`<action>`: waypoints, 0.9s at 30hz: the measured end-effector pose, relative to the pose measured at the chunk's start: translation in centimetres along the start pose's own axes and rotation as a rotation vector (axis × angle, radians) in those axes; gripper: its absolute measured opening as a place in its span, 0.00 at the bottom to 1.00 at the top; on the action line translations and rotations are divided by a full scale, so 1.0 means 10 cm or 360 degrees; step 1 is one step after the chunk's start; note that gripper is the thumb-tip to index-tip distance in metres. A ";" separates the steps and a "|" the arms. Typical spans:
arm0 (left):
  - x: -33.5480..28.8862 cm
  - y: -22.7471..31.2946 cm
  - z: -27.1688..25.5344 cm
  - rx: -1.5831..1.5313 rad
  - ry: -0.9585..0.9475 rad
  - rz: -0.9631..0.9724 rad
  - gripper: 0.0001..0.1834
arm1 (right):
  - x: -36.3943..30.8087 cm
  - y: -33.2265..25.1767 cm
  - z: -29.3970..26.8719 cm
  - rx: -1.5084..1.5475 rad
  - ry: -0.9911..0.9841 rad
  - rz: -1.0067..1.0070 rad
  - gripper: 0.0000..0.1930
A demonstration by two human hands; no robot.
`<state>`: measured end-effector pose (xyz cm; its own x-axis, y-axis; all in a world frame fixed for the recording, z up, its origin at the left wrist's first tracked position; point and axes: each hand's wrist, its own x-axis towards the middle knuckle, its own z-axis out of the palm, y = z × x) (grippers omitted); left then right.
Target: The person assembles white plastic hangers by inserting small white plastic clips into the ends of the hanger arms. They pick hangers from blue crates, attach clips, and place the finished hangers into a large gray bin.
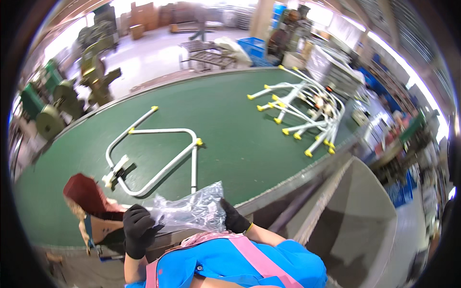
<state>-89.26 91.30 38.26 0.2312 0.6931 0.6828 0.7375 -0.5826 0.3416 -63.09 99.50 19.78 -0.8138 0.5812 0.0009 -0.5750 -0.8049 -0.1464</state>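
Note:
A clear, crinkled plastic bag (192,213) is stretched between my hands just above the near edge of the green work surface (225,158). My left hand (138,229), in a black glove, is closed at the bag's left end. At its right end, my right hand (234,218), also black-gloved, grips the side, with some fingers hidden behind the plastic. Beyond the bag lies a bent white tube frame (163,130) with yellow end caps. A white and black fitting (115,172) sits on the frame's left part.
An open box with a reddish inside (89,194) stands by my left hand. Several white tube frames (319,102) with yellow caps are heaped at the far right. A grey metal chute (357,211) is at my right. Green machines (65,98) stand beyond the left edge.

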 end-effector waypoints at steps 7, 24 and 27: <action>0.15 -0.05 0.10 -0.0289 -0.0046 -0.0060 0.18 | -0.17 -0.07 0.08 -0.0147 0.0155 -0.0168 0.33; 0.09 -0.13 0.22 -0.0618 -0.0384 -0.0526 0.16 | -0.29 -0.22 0.13 -0.0132 0.0222 -0.0318 0.33; 0.01 -0.18 0.26 -0.0575 -0.0376 -0.0467 0.15 | -0.26 -0.21 0.10 -0.0089 0.0207 -0.0280 0.32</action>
<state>-88.90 93.47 36.05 0.2153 0.9018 0.3746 0.5363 -0.4298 0.7264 -59.83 99.57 21.06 -0.6816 0.7254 -0.0959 -0.6986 -0.6841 -0.2096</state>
